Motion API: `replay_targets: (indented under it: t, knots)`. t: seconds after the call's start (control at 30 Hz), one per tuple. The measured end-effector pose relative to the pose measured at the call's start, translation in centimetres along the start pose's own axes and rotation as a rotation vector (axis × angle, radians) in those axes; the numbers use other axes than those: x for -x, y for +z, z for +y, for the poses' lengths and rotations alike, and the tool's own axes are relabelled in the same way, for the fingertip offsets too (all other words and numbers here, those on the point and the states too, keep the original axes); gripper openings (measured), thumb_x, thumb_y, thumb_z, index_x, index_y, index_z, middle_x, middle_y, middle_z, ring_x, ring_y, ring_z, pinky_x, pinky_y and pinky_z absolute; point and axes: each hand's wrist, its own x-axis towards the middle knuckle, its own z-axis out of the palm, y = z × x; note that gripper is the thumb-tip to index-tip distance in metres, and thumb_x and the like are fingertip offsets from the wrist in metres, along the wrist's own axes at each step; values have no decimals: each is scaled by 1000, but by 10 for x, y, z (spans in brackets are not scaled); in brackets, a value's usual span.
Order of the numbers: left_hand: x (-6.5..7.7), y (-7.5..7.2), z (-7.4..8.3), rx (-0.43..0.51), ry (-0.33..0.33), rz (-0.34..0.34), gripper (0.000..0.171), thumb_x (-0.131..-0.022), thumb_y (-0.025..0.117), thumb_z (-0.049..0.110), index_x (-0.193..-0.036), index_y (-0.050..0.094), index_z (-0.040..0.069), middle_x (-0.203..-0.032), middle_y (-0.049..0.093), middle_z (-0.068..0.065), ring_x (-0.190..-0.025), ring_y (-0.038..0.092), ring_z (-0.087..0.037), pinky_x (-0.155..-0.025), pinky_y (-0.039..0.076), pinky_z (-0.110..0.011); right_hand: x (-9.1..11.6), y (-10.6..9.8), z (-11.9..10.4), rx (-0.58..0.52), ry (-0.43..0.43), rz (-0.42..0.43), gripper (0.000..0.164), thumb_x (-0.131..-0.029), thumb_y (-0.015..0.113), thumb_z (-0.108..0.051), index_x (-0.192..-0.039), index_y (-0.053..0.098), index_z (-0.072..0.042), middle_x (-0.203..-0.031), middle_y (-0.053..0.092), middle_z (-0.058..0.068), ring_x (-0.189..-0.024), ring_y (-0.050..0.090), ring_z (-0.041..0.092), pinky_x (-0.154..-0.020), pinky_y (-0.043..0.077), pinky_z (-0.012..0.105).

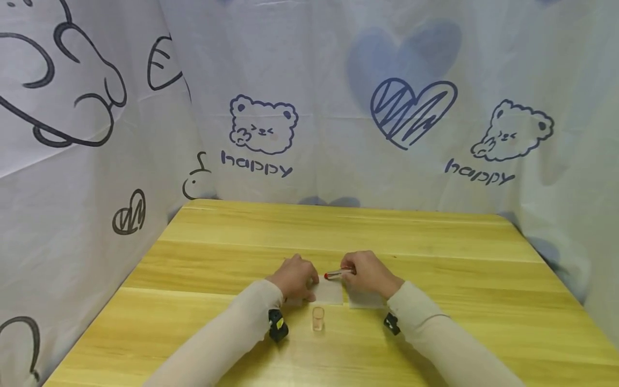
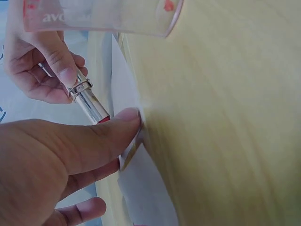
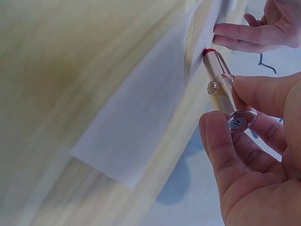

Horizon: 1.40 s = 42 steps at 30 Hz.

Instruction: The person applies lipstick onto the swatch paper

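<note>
My right hand (image 1: 369, 273) grips a lipstick (image 3: 218, 68) with a shiny metallic tube, tilted so its red tip (image 3: 209, 51) meets or nearly meets a white paper piece (image 1: 329, 293). Whether the tip touches is hard to tell. On the left edge of that paper, my left hand (image 1: 294, 277) presses with its thumb (image 2: 124, 123), the fingers fairly straight. A clear, pinkish lipstick cap (image 1: 317, 318) stands on the table in front of the paper; lettering and a red smear show on it in the left wrist view.
A second white paper (image 3: 136, 103) lies under and beside the right hand. Another paper piece (image 2: 146, 188) sits at the left, partly covered by the left hand. The wooden table (image 1: 217, 333) ends at a printed white curtain (image 1: 329, 161) behind and at the sides.
</note>
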Motion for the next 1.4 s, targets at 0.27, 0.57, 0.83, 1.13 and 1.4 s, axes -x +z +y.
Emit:
replay_targets:
  t: [0.27, 0.57, 0.83, 1.13, 1.4]
  knots:
    - [1, -1, 0, 3, 3, -8, 35, -74, 86, 27, -104, 76, 13, -101, 70, 5, -81, 44, -14, -76, 38, -32, 2, -1, -1, 11, 17, -21, 7, -85, 72, -7, -83, 66, -9, -72, 57, -3, -65, 48, 11, -60, 44, 29]
    - [5, 4, -1, 16, -33, -28, 36, -74, 86, 28, -106, 76, 14, -104, 70, 5, -84, 46, -15, -80, 39, -34, 5, -1, -7, 31, -47, -58, 9, -86, 74, -10, -83, 66, -9, -73, 56, -5, -65, 48, 11, -61, 44, 28]
    - [3, 0, 0, 2, -23, -17, 36, -75, 85, 28, -107, 76, 14, -104, 69, 5, -85, 46, -15, -81, 39, -33, 5, -4, -7, 31, -36, -75, 6, -87, 73, -11, -84, 67, -10, -76, 60, -4, -68, 51, 10, -64, 47, 30]
    - [4, -4, 3, 5, -25, -21, 36, -75, 85, 27, -107, 76, 13, -103, 69, 4, -86, 46, -15, -81, 40, -34, 6, -7, -11, 24, -43, -105, 4, -87, 73, -11, -88, 70, -7, -80, 64, -2, -70, 54, 9, -65, 49, 29]
    - [3, -2, 2, -1, -22, -18, 36, -74, 86, 27, -106, 76, 14, -105, 69, 5, -87, 47, -15, -82, 40, -34, 8, -9, -11, 9, -73, -107, 4, -85, 74, -8, -86, 70, -8, -80, 65, -4, -71, 56, 8, -66, 49, 28]
